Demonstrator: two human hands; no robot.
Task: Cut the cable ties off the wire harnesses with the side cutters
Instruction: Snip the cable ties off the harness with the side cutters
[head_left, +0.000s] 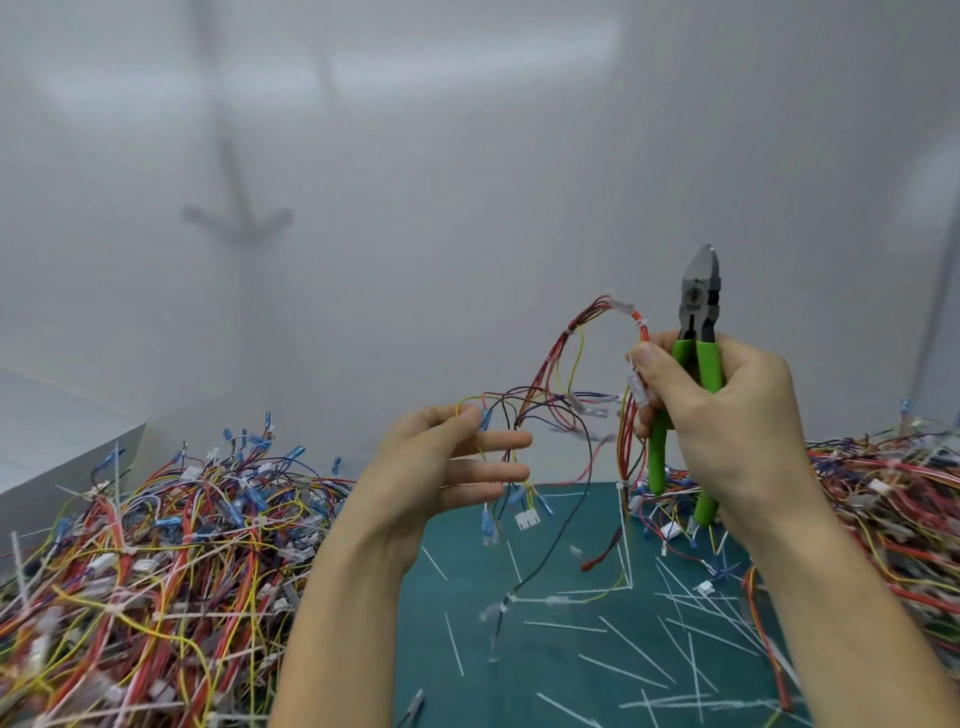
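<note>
Head view: right hand (727, 415) grips green-handled steel side cutters (698, 306), left hand (447, 467) pinches multicoloured wire harness (571, 343); I see white plastic cable ties (570, 329) uncut on it.

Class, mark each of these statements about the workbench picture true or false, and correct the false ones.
1. The right hand holds the cutters. True.
2. The cutters' handles are red. False: they are green.
3. The cutters point down. False: they point up.
4. Cut ties lie on the mat. True.
5. The left hand is empty. False: it pinches a wire of the harness.
</note>
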